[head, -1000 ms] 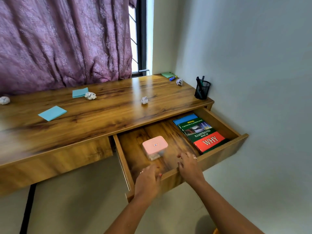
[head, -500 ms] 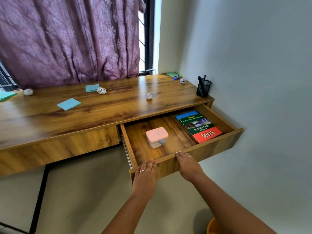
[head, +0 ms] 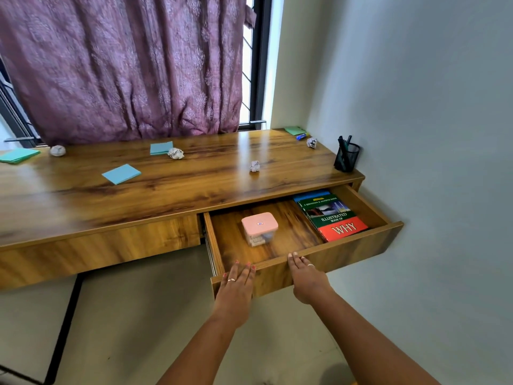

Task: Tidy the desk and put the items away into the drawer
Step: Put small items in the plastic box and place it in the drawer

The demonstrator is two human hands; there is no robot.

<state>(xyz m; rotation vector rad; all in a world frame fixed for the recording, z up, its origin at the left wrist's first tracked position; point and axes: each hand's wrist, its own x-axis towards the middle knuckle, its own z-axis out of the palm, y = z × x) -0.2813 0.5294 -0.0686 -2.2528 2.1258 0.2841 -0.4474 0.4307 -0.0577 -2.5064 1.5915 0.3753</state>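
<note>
The wooden drawer (head: 358, 247) stands pulled out on the desk's right side. Inside it lie a clear box with a pink lid (head: 259, 227) and a stack of books (head: 331, 215), the top one titled "WHY". My left hand (head: 236, 287) lies flat with straight fingers against the drawer's front panel. My right hand (head: 306, 277) rests on the front panel too, fingertips at its top edge. On the desk top (head: 194, 187) lie blue sticky-note pads (head: 121, 173), (head: 161, 148), a green pad (head: 294, 130) and several crumpled paper balls (head: 254, 166), (head: 175, 153).
A black mesh pen holder (head: 346, 157) stands at the desk's right end by the wall. A teal pad (head: 19, 156) and a paper ball (head: 57, 150) sit at far left. A blue marker (head: 301, 136) lies near the green pad. A purple curtain (head: 125, 65) hangs behind.
Both hands have slid back from inside the drawer to its front panel. The view has pulled away from the desk, and more of its left side shows.
</note>
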